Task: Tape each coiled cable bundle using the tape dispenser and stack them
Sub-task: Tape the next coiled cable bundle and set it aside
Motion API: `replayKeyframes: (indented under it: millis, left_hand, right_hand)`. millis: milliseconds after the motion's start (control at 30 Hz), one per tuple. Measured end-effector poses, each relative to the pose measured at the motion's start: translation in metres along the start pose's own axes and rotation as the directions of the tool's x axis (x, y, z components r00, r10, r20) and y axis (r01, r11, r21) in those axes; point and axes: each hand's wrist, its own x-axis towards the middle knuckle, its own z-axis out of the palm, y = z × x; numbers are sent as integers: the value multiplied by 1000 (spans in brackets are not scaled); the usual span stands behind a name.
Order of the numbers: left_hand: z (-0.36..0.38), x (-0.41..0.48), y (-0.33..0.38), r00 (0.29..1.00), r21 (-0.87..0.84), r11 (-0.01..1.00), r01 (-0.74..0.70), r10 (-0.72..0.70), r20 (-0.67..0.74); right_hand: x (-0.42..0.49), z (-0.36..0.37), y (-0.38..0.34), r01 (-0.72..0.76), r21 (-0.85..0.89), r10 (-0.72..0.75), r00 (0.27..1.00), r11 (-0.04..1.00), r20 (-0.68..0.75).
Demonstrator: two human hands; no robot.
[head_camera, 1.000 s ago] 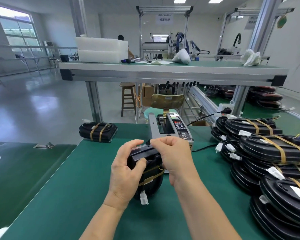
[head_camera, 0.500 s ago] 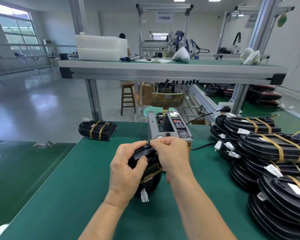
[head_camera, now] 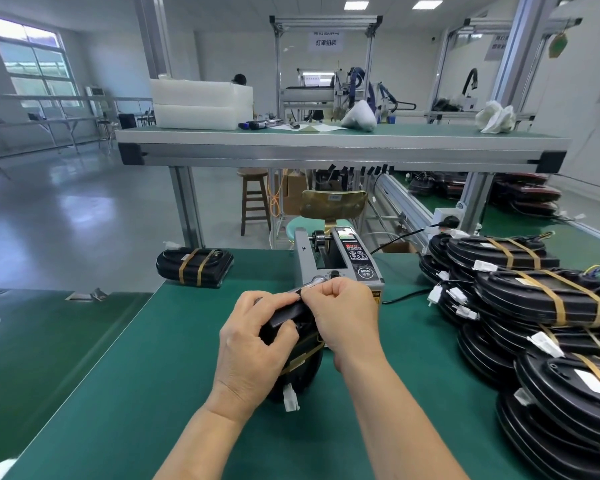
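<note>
Open mat (head_camera: pixel 160 358) lies left of the left hand (head_camera: pixel 253 344); the tape dispenser (head_camera: pixel 340 265) blocks just ahead, stacked bundles (head_camera: pixel 541 299) farther right.

Cable bundle (head_camera: pixel 298 368) stands on edge mid-bench, near the front edge of the green bench (head_camera: pixel 136 393). Left hand (head_camera: pixel 253 344) grips its upper left side, thumb across the face. Right hand (head_camera: pixel 343 317) pinches a shiny strip (head_camera: pixel 300 291) at the bundle's top. White connector (head_camera: pixel 290 398) hangs below. Tape dispenser (head_camera: pixel 340 261) sits just behind the hands. One taped bundle (head_camera: pixel 194 266) lies at the far left corner; stacked bundles (head_camera: pixel 534 306) along the right edge.
</note>
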Motion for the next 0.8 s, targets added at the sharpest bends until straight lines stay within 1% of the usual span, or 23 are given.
replayKeyframes:
  millis: [100, 167, 233, 267, 400, 567, 667, 800]
  left_hand:
    - [1, 0, 0, 1000, 10, 1000, -10, 11, -9]
    - [1, -1, 0, 1000, 2, 1000, -15, 15, -9]
    - [1, -1, -2, 1000, -5, 1000, -22, 21, -15]
    - [2, -2, -3, 1000, -13, 1000, -12, 12, -25]
    - [1, -4, -8, 994, -82, 992, 101, -104, -41]
    - [0, -4, -10, 990, -170, 977, 125, -134, -41]
    - [-2, -4, -13, 990, -185, 974, 132, -139, -28]
    - [-4, -4, -17, 990, -234, 964, 128, -139, -27]
  right_hand:
    - [0, -2, 0, 17, -56, -20, 998, 998, -59]
    - [-2, -4, -1, 19, -38, -22, 997, 999, -72]
    - [-4, -3, -2, 17, -22, -19, 998, 1000, -56]
    - [-5, -4, -4, 18, -48, -20, 999, 999, -44]
    - [-2, -7, -7, 56, -260, -59, 998, 964, 0]
    - [4, -11, -1, 47, -304, -45, 999, 952, 12]
    - [8, -10, 7, 8, -236, -11, 1000, 972, -9]
    - [14, -3, 18, -56, 5, 56, 998, 998, -23]
